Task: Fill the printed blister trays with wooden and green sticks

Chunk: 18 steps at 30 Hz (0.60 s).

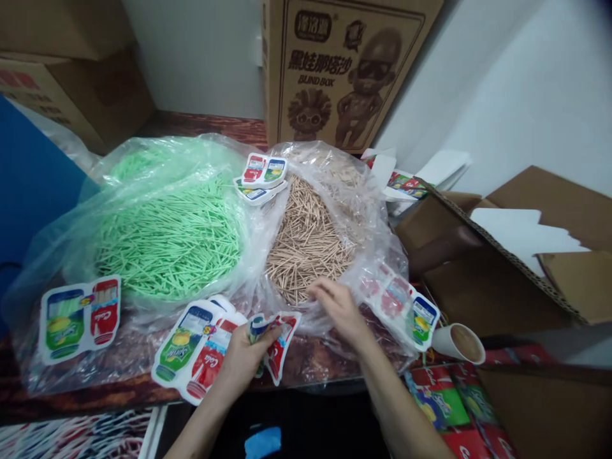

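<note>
My left hand (251,350) is closed around a printed pouch (282,347) with a red cola side, bent between the fingers and thumb. Beneath that wrist lies a flat pouch (184,347) with Sprite and Cola cans printed on it, on top of others. My right hand (337,306) reaches to the near edge of the heap of thin brown sticks (310,248), its fingers curled together; whether they pinch any sticks is hidden. Left of this heap, thin green sticks (172,242) fill another clear plastic bag.
Another pouch (81,319) lies at the left, and more pouches (262,175) rest between the bags. At the right stand a paper cup (459,344) with brown contents and an open carton (497,274). A tall cardboard box (344,76) stands behind the table.
</note>
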{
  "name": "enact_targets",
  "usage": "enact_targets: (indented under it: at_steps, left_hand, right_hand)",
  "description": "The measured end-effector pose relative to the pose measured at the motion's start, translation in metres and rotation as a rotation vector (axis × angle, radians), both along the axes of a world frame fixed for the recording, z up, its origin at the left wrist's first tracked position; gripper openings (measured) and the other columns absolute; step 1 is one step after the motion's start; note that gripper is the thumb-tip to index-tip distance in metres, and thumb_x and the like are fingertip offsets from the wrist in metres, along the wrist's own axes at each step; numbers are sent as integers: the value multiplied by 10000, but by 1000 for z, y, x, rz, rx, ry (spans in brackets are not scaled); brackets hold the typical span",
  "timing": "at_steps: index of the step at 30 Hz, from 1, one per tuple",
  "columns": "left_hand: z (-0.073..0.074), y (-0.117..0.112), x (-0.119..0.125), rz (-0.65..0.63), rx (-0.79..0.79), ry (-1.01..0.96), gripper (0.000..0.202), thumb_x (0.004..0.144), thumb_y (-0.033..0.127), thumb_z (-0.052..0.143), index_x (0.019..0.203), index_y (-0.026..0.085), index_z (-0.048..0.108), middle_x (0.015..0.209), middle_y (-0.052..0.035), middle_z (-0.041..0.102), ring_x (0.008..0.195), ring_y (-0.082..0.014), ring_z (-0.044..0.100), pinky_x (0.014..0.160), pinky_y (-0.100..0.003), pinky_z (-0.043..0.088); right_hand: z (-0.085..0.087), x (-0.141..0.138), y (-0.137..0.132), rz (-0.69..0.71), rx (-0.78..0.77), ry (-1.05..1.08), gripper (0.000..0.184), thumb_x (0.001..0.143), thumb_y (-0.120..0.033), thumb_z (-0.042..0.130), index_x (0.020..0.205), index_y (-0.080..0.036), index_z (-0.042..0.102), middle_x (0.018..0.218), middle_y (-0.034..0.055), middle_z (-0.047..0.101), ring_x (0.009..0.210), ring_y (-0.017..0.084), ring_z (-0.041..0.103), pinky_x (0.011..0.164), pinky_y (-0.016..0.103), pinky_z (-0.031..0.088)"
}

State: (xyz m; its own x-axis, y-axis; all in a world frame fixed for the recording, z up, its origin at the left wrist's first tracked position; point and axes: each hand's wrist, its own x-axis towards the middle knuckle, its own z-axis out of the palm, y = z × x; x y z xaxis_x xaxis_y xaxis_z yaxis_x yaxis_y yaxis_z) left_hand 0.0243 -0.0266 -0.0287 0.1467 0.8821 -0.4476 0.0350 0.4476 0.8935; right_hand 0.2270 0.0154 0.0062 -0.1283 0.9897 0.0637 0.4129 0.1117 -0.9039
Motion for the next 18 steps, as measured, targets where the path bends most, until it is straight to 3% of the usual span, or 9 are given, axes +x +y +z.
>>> enact_targets:
  at_steps: [3,7,10,13,18]
  left_hand:
    - [1,1,-1,41,36,5,299,635,417,746,711,147,641,595,14,618,565,-141,541,540,-231,432]
    - [3,-1,-7,22,66,34,291,662,410,725,634,145,606,552,24,580,533,-125,508,508,-220,397]
    - [2,-3,-14,14,58,20,304,673,430,713,638,145,612,567,16,598,538,-135,522,512,-229,407]
    - [3,-4,-19,49,44,-17,301,668,433,719,692,146,630,638,1,642,588,-153,563,563,-248,448]
    - [4,-4,-23,3,34,10,329,678,450,706,631,157,566,573,21,594,538,-140,532,522,-237,416]
  right_hand:
    - [-2,36,41,-222,162,-307,131,852,-178,513,750,-185,596,778,20,604,782,172,557,745,277,400]
    - [-8,59,68,-143,171,-645,158,813,-98,496,745,-188,607,835,42,613,853,191,551,794,299,393]
    - [-13,60,60,-98,185,-727,147,821,-105,493,762,-191,596,855,46,609,870,192,543,796,295,394]
    - [-16,60,40,-149,173,-755,122,819,-104,489,814,-191,576,866,48,603,843,189,540,768,290,397]
    - [-13,61,15,-136,60,-872,90,799,-106,527,816,-186,564,836,44,605,809,192,533,734,289,385]
